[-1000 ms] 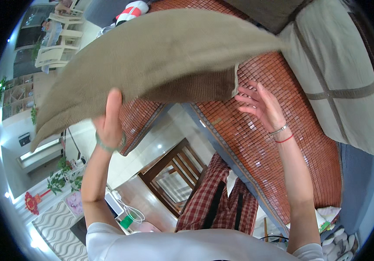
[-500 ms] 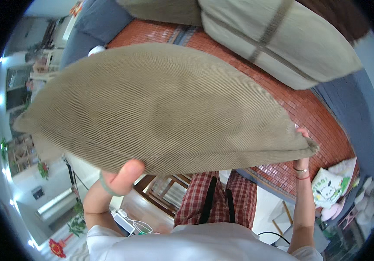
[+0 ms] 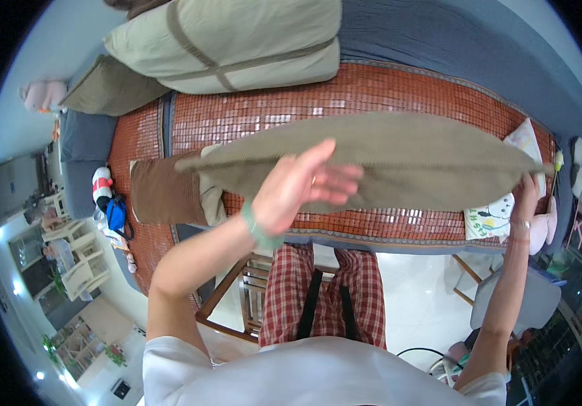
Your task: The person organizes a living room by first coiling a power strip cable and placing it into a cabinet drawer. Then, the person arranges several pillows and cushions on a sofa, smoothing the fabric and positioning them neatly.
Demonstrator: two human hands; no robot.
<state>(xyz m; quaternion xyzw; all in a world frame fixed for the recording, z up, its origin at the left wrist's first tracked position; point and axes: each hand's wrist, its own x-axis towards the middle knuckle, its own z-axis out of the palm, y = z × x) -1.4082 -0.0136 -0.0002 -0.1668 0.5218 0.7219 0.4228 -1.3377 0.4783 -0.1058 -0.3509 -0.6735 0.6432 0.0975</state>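
Observation:
An olive-brown ribbed cushion hangs over the couch seat, its seamed edge turned up toward me. My right hand is closed round the cushion's right corner, with the fingers partly hidden. In front of the cushion's left half is my left hand, open, with thumb and fingers apart and slightly blurred. Whether its palm brushes the cloth I cannot tell. Below the cushion's left end lies a brown cushion with a pale part beside it, flat on the red-brown tiled seat mat.
Large cream cushions with brown bands and another olive cushion lean along the couch back. A white cartoon-print pillow sits at the right end. A wooden chair stands by my legs; a grey stool is at right.
The cushion has tipped from its broad face to edge-on. My left hand has let go of its lower edge and opened; my right keeps its corner. The view has swung right along the couch.

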